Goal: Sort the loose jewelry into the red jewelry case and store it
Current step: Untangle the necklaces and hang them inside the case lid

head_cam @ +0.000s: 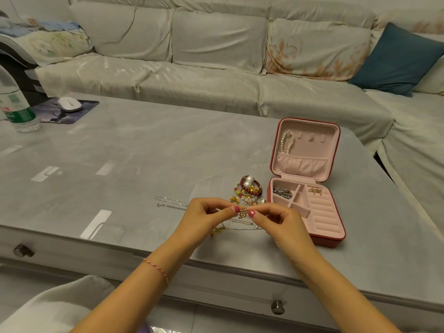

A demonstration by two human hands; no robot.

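Left hand (206, 216), right hand (276, 219) pinching gold ornament (243, 211)

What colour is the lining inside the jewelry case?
Pale pink lining, inside the red case; head view.

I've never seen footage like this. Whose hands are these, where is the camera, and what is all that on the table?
There is no machine here: a person wears a camera on the head, looking forward and down, so you see their own two arms. The left hand and right hand together pinch a small gold jewelry piece just above the grey table. Beyond the fingers lies a pile of loose jewelry, with thin silver chains to its left. To the right stands the red jewelry case, open, pink inside; a pearl strand hangs in its lid, and a few pieces already lie in its compartments. Farther left are a water bottle and a computer mouse on a pad. A sofa stands behind.
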